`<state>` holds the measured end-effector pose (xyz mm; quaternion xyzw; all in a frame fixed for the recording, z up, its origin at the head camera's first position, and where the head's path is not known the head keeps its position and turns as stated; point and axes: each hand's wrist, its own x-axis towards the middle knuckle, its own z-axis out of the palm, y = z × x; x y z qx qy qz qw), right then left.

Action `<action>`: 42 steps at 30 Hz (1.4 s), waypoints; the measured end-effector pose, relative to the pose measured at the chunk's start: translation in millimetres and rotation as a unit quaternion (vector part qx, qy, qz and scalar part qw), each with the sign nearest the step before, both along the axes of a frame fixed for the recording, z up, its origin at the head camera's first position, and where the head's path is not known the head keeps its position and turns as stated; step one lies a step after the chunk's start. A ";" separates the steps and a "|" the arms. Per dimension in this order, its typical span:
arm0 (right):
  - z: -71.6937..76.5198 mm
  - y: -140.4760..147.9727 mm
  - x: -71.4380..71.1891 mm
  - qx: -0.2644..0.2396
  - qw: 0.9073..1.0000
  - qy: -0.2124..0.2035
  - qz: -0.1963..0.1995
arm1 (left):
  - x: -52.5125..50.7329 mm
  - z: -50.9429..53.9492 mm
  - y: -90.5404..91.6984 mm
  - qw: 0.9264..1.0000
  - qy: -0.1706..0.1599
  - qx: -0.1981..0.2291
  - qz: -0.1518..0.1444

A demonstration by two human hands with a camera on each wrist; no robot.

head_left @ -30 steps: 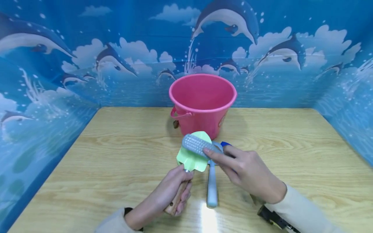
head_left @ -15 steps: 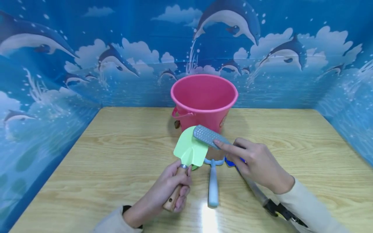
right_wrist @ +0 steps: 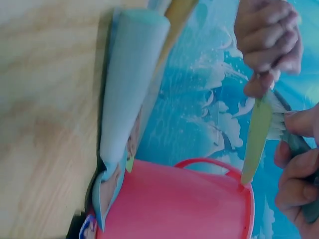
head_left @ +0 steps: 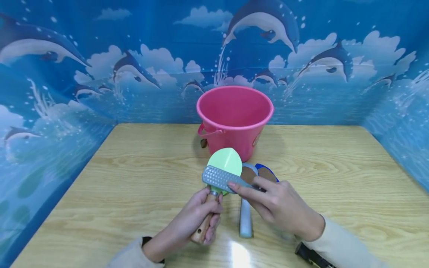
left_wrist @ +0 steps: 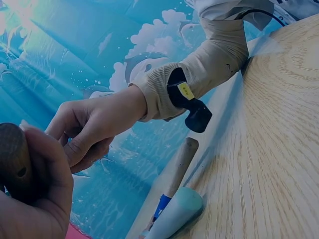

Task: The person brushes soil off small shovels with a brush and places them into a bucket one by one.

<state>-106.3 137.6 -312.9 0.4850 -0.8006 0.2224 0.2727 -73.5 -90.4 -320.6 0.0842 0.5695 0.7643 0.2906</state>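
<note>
My left hand (head_left: 201,214) grips the wooden handle of a light-green garden trowel (head_left: 227,160), its blade raised above the table. In my right hand (head_left: 285,204) is a grey-blue scrub brush (head_left: 219,179), which lies across the lower part of the blade, an index finger along its back. The right wrist view shows the white bristles (right_wrist: 275,119) touching the blade (right_wrist: 255,142). Below the hands, a light-blue tool (head_left: 245,223) lies on the table, its brown-soiled head partly hidden. To its right is a blue tool (head_left: 268,173) with brown soil, mostly covered by my right hand.
A pink bucket (head_left: 231,143) stands upright behind the tools, its handle hanging at the left. The wood-grain table (head_left: 140,178) extends on both sides. A blue dolphin-print curtain (head_left: 151,100) encloses the back and sides.
The brush first went up and right toward the blade's tip, then came down and left to its base. The trowel's blade turned in my left hand, which keeps its grip.
</note>
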 end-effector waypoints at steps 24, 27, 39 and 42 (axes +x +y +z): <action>2.6 32.0 -29.6 -0.021 0.994 -0.017 -0.103 | -8.8 -2.8 -6.0 0.997 -0.065 0.021 0.033; 10.2 24.6 -20.3 -0.037 0.997 -0.014 -0.068 | -10.7 -3.6 -6.1 0.995 -0.072 0.026 0.058; 8.7 4.3 1.6 0.024 1.000 0.001 0.012 | -3.7 -3.5 -1.6 0.996 -0.056 0.074 -0.009; 5.8 5.9 -1.7 0.023 1.000 -0.003 0.011 | -0.9 -2.5 -1.4 0.996 -0.048 0.067 -0.015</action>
